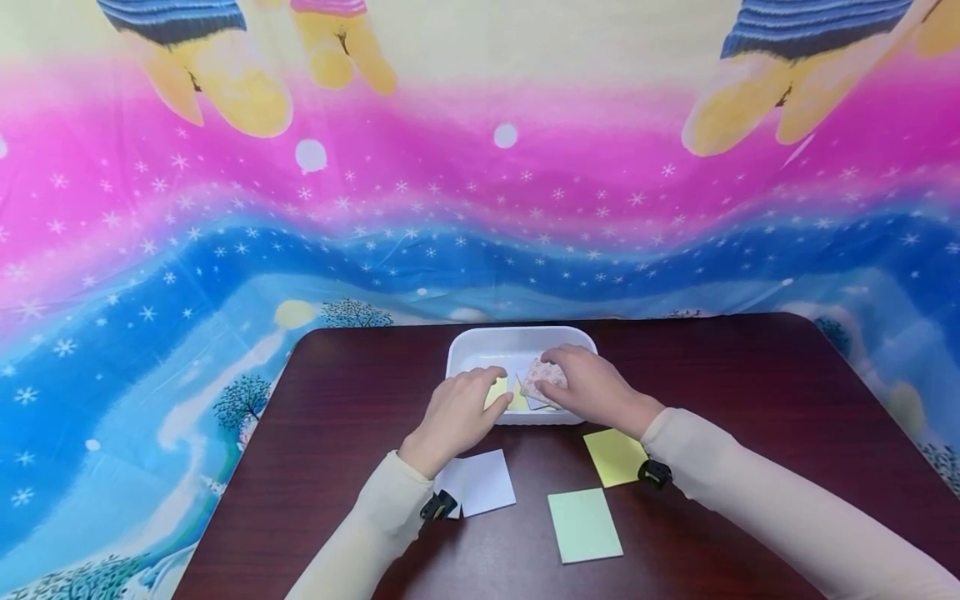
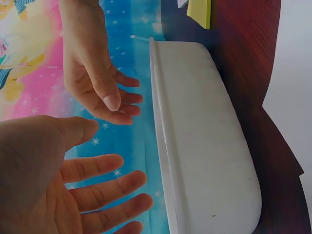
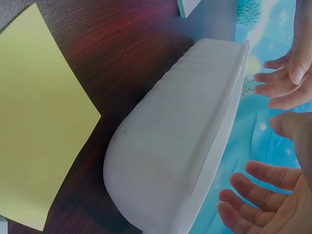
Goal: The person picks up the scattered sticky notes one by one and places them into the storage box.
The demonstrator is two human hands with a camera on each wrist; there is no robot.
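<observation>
1. While two bare hands reach in from the near side, a white plastic tray [image 1: 525, 332] sits at the middle of the far edge of a dark reddish-brown table [image 1: 337, 433].
2. The left hand [image 1: 459, 410] is over the tray's near left part, its grip released, fingers spread and gently bent with nothing between them.
3. The right hand [image 1: 598, 387] is over the tray's right part, also released; the right wrist view shows its fingers loose and bare, above the rim.
4. Inside the tray, just left of the right fingers in the head view, lies a pink patterned paper [image 1: 542, 379]. Pale yellow paper [image 1: 497, 393] lies left of it, behind the left fingertips; the fingers hide part of the contents, so I cannot tell how many pieces there are.
5. Nearer on the table, white paper squares [image 1: 489, 482] lie by the left wrist, a yellow square [image 1: 611, 456] by the right wrist, and a pale green square [image 1: 585, 525] nearest, between the arms.
6. Both sleeves [image 1: 750, 475] are cream.
7. Beyond the table hangs a pink and blue snowflake-printed cloth [image 1: 480, 217].
</observation>
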